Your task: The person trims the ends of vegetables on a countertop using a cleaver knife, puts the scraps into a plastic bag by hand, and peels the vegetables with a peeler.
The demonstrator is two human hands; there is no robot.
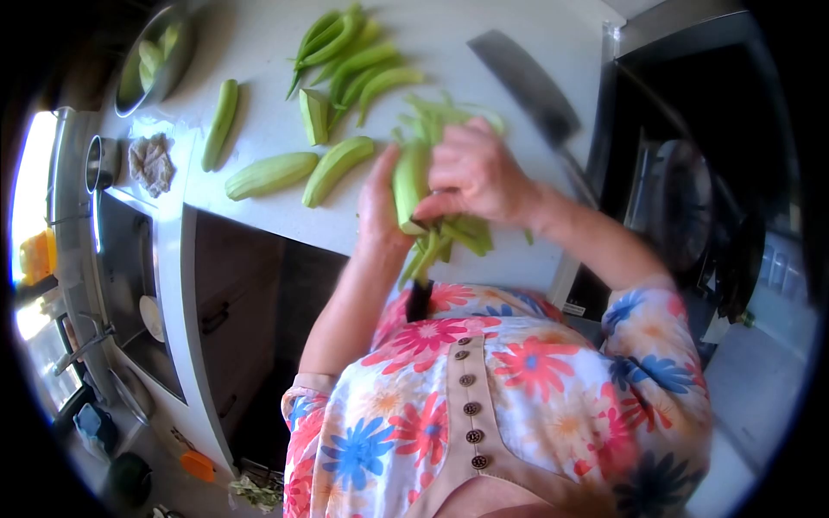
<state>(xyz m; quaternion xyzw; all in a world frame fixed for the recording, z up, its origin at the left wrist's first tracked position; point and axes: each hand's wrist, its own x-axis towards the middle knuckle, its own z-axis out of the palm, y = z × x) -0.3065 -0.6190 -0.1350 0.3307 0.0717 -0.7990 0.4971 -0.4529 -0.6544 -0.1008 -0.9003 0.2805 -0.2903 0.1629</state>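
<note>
My left hand (381,203) is wrapped round a pale green, partly peeled gourd (409,186), held upright over the counter. My right hand (479,171) is closed against the gourd's right side, its fingers curled. Whatever tool it grips is hidden by the fingers. Green peelings (466,233) lie in a loose pile beneath and behind both hands. Left of my left hand are two peeled gourds, a curved one (338,171) and a straighter one (271,175). A short cut piece (314,116) stands just beyond them.
A cleaver (527,86) lies at the counter's right, handle towards me. Several curved green vegetables (345,52) are bunched at the back. Another gourd (220,125) lies left, near a metal bowl (129,91) with green pieces. A crumpled cloth (151,164) sits by a metal cup (103,162).
</note>
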